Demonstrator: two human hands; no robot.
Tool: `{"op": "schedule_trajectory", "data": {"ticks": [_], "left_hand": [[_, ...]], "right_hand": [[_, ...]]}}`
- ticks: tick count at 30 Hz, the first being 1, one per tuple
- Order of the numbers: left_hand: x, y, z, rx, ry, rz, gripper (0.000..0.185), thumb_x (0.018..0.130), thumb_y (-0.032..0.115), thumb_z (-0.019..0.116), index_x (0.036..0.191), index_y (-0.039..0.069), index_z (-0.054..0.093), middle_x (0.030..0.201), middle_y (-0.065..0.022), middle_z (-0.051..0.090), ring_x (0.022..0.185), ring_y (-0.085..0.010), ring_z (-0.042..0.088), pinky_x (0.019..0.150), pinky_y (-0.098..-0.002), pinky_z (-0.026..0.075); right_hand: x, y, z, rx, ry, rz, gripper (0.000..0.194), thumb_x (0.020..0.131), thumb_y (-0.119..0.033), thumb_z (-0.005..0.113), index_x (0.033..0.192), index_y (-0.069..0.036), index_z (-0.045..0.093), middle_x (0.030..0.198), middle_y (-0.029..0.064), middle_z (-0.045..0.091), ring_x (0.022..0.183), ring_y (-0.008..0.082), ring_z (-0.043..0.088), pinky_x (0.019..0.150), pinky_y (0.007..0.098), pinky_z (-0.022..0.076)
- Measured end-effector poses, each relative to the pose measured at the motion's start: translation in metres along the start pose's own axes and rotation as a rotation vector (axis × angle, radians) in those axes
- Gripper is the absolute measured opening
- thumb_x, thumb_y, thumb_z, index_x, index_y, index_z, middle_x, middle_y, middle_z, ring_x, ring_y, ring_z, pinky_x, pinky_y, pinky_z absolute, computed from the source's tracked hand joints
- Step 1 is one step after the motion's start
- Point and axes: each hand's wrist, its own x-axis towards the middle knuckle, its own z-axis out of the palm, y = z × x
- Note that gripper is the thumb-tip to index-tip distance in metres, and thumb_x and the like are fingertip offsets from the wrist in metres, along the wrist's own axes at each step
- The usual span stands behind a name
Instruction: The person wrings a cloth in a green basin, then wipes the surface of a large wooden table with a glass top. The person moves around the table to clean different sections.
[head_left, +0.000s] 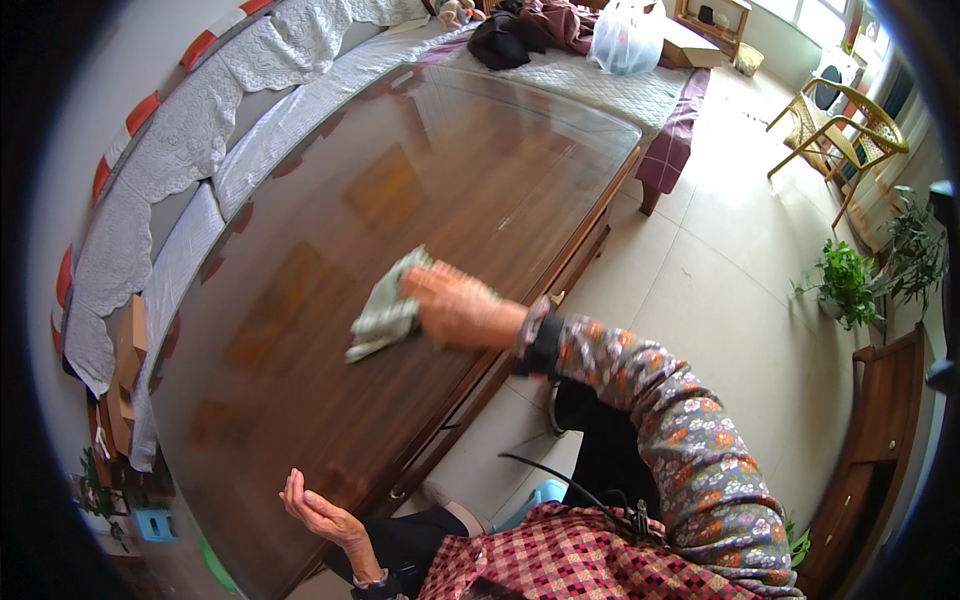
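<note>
My right hand (459, 304), blurred by motion, grips a pale green cloth (386, 309) against the glass top of a dark wooden table (450, 195). The cloth lies bunched to the left of the fingers, near the middle of the tabletop. Above the table's near edge, at the lower left, my left hand (324, 516) holds nothing; its palm is turned up and its fingers are slightly curled. The glass shows reflections.
A sofa with white lace covers (187, 127) runs along the table's far side. A daybed (600, 86) with clothes and a plastic bag (627, 37) stands at its end. To the right are a rattan chair (855, 127), potted plants (844, 277) and a wooden cabinet (874, 457).
</note>
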Motion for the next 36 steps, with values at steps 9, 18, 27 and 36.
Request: {"op": "schedule_trajectory", "data": {"ticks": [9, 18, 27, 36], "left_hand": [[-0.003, -0.006, 0.005, 0.082, -0.006, 0.009, 0.033, 0.103, 0.015, 0.032, 0.116, 0.000, 0.059, 0.117, -0.0123, 0.062, 0.114, -0.0295, 0.054, 0.109, -0.0475, 0.033], [-0.002, -0.009, 0.008, 0.063, -0.001, 0.018, 0.034, 0.103, 0.015, 0.033, 0.115, -0.003, 0.059, 0.115, -0.0138, 0.063, 0.112, -0.0309, 0.054, 0.108, -0.0473, 0.034], [0.000, -0.007, 0.009, 0.082, 0.009, 0.034, 0.034, 0.103, 0.018, 0.036, 0.111, -0.004, 0.061, 0.110, -0.0168, 0.063, 0.105, -0.0331, 0.056, 0.100, -0.0471, 0.038], [0.000, 0.001, 0.009, 0.105, -0.018, 0.027, 0.035, 0.103, 0.019, 0.036, 0.109, -0.004, 0.062, 0.108, -0.0179, 0.064, 0.103, -0.0342, 0.056, 0.097, -0.0470, 0.039]], "right_hand": [[-0.074, 0.218, -0.065, -0.180, 0.052, 0.965, 0.055, 0.097, -0.031, 0.035, 0.142, 0.001, 0.037, 0.152, 0.0183, 0.031, 0.144, 0.0303, 0.023, 0.118, 0.0419, 0.0155], [-0.116, 0.119, -0.067, -0.212, -0.100, 0.556, 0.056, 0.094, -0.025, 0.044, 0.139, 0.007, 0.037, 0.148, 0.0257, 0.033, 0.141, 0.0343, 0.029, 0.117, 0.0443, 0.0188], [-0.120, 0.195, -0.084, -0.179, -0.073, 0.773, 0.058, 0.095, -0.029, 0.035, 0.143, 0.004, 0.033, 0.151, 0.0220, 0.031, 0.143, 0.0322, 0.024, 0.118, 0.0429, 0.0157], [-0.103, 0.323, -0.099, -0.225, -0.001, 1.113, 0.064, 0.094, -0.039, 0.033, 0.145, -0.001, 0.034, 0.154, 0.0189, 0.026, 0.145, 0.0292, 0.019, 0.119, 0.0409, 0.0117]]}}
